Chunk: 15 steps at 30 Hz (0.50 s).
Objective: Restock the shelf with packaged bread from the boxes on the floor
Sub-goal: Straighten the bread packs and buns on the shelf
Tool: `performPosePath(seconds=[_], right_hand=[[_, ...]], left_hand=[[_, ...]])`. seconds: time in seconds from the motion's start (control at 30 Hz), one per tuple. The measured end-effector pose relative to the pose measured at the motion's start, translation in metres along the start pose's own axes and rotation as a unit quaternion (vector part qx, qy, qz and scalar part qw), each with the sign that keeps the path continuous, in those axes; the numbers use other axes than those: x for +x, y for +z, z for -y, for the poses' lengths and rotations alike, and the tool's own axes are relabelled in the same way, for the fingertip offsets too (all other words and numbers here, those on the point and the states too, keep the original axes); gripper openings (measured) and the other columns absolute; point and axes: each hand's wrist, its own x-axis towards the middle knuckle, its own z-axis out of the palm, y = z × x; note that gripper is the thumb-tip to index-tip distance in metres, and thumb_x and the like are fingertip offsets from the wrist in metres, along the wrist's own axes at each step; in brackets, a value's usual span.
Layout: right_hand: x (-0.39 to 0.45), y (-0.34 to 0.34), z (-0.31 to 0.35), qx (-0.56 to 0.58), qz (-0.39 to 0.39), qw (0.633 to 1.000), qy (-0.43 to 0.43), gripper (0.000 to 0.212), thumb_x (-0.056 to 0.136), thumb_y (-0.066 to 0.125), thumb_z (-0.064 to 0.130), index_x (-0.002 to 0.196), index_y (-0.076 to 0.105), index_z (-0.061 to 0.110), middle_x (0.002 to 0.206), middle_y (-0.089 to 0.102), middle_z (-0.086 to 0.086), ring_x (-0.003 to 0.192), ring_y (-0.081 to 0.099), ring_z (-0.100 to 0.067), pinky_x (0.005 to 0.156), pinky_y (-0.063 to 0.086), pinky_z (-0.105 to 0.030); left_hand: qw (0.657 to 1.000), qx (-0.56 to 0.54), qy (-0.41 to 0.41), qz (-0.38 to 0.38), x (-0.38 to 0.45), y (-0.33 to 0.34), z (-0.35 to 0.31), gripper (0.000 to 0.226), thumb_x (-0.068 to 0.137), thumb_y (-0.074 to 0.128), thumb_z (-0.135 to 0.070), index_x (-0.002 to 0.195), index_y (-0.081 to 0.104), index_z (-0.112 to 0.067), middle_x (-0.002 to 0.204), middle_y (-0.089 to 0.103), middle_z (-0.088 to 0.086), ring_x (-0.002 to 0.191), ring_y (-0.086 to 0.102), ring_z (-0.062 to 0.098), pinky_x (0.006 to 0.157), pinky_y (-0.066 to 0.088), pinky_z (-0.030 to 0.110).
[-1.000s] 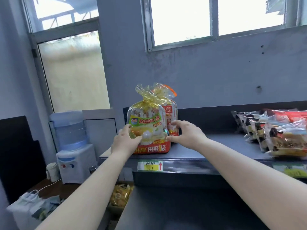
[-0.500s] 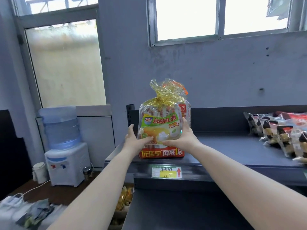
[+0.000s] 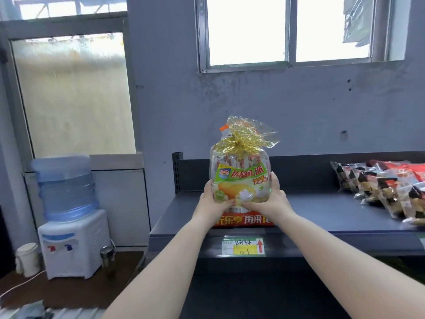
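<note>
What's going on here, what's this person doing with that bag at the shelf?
A person is stocking a dark metal shelf. Both hands, left hand and right hand, grip the sides of a gold-tied bag of packaged bread standing upright at the shelf's front edge, above a yellow price tag. Another tied bag seems to stand right behind it. Flat snack packets lie in a row to the right.
</note>
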Motion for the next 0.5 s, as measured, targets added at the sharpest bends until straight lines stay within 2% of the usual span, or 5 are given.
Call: performPosePath(seconds=[0.07,0.2,0.37,0.43,0.5], right_hand=[[0.0,-0.003,-0.001,-0.009,-0.002,1.0,-0.003,0.124,0.061,0.084,0.041,0.149,-0.003,0.034,0.136,0.037,-0.013,0.124,0.045,-0.03,0.103,0.042,-0.046],[0.001,0.0,-0.001,-0.014,-0.03,0.999,-0.012,0.121,0.061,0.084,0.041,0.149,0.0,0.034,0.134,0.038,-0.014,0.123,0.045,-0.03,0.104,0.042,-0.048],[-0.007,-0.001,0.0,-0.054,-0.044,0.997,-0.023,0.118,0.063,0.078,0.054,0.148,-0.001,0.036,0.139,0.034,-0.01,0.127,0.041,-0.03,0.103,0.041,-0.05],[-0.012,-0.005,0.002,-0.136,-0.109,0.981,-0.083,0.105,0.068,0.071,0.06,0.148,0.009,0.03,0.141,0.035,-0.006,0.127,0.04,-0.028,0.102,0.04,-0.048],[-0.015,-0.01,0.005,-0.187,-0.174,0.953,-0.164,0.084,0.075,0.068,0.055,0.142,0.029,0.023,0.138,0.042,-0.004,0.123,0.043,-0.026,0.098,0.037,-0.046]], left_hand=[[1.0,0.004,0.002,0.001,0.003,0.002,0.0,0.092,0.064,0.072,-0.044,0.142,0.023,-0.035,0.136,0.051,0.003,0.121,0.054,0.021,0.102,0.045,0.048],[1.0,0.01,0.016,0.012,0.006,0.003,0.002,0.084,0.076,0.073,-0.032,0.144,0.022,-0.033,0.135,0.052,0.001,0.121,0.054,0.02,0.103,0.045,0.047],[0.999,0.037,0.011,0.01,0.007,0.0,0.005,0.089,0.065,0.069,-0.051,0.139,0.021,-0.041,0.135,0.051,0.001,0.119,0.055,0.021,0.1,0.047,0.049],[0.998,0.068,0.015,-0.005,-0.002,-0.004,-0.002,0.082,0.077,0.067,-0.048,0.142,0.019,-0.035,0.138,0.048,0.001,0.119,0.054,0.023,0.098,0.048,0.046],[0.982,0.166,0.044,-0.072,-0.009,-0.011,-0.009,0.068,0.086,0.06,-0.045,0.142,0.027,-0.027,0.137,0.048,0.0,0.12,0.053,0.023,0.091,0.047,0.038]])
